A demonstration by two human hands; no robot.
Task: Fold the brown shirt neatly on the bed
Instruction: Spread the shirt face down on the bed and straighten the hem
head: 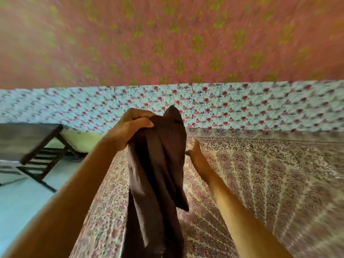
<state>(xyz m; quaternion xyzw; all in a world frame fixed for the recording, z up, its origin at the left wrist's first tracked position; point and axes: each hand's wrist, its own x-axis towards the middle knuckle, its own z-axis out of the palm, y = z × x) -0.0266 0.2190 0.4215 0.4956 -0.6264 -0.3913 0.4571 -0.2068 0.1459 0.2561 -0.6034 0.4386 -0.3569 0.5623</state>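
Above patterned bed (260, 174), your left hand (130, 125) clutches bunched brown shirt (158, 174); your right hand (195, 153) beside it, blurred, half hidden, grip unclear.

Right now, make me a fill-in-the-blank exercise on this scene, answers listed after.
1. The left hand grips the bunched shirt, whose colour is ___.
2. The shirt hangs above the ___, not spread flat on it.
3. The right hand, fingers extended beside the shirt, holds ___.
4. The pale cloth at the far side is printed with red ___.
Missing words: brown; bed; nothing; flowers.
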